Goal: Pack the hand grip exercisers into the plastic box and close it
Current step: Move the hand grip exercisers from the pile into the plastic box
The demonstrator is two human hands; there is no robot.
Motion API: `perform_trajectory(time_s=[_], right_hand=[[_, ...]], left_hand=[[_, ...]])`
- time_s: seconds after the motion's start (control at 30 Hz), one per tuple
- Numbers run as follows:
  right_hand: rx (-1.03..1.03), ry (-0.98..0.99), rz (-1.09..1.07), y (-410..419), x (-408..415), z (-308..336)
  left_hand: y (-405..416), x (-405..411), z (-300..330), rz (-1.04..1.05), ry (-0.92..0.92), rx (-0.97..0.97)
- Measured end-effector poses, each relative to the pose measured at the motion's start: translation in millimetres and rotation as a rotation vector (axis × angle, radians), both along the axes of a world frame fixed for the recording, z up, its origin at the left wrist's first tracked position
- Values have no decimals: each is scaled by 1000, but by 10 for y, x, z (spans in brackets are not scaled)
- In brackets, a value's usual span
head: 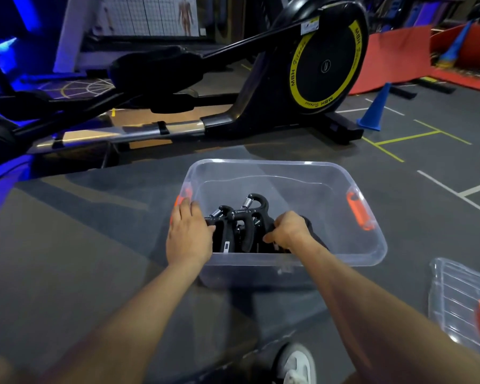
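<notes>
A clear plastic box (pixel 288 169) with orange latches stands open on the grey gym floor. Several black hand grip exercisers (pixel 240 225) with metal springs stand bunched in its near left part. My left hand (pixel 187 234) reaches over the left wall and grips the leftmost exerciser. My right hand (pixel 287 230) is inside the box, fingers curled around the exercisers at the right of the bunch. The box's clear lid (pixel 460 297) with an orange latch lies on the floor at the lower right, apart from the box.
A black elliptical trainer (pixel 288 79) with a yellow-ringed flywheel stands just behind the box. A blue cone (pixel 374 109) and red mats (pixel 394 56) lie at the far right. My white shoe (pixel 297 364) shows at the bottom edge.
</notes>
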State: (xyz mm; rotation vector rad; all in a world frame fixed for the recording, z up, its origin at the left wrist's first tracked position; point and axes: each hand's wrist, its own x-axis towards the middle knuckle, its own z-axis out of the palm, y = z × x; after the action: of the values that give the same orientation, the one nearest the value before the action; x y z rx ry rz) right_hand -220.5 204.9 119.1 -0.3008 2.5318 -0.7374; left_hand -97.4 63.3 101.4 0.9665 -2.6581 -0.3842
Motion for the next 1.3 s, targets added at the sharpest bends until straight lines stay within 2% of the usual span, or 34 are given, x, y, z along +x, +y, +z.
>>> perform_trajectory(time_s=[0.2,0.43,0.67,1.0,1.1,1.2,1.3], right_hand=[[-61,23,42,1,62,-42],[82,57,95,-56,109,-67],[137,40,86,-74,141,1],[177,279,-15,30,195,46],[121,206,-38,43,159,12],[1,61,-54,80,106,44],[-127,10,-96,118,78,79]], left_hand=[[12,31,-16,3,8,12],[7,39,-34,6,19,18],[-3,35,-31,1,13,20],[-3,35,-17,-2,23,37],[-2,32,-15,-5,20,37],[1,32,-12,-1,17,33],[-3,28,-18,-2,20,37]])
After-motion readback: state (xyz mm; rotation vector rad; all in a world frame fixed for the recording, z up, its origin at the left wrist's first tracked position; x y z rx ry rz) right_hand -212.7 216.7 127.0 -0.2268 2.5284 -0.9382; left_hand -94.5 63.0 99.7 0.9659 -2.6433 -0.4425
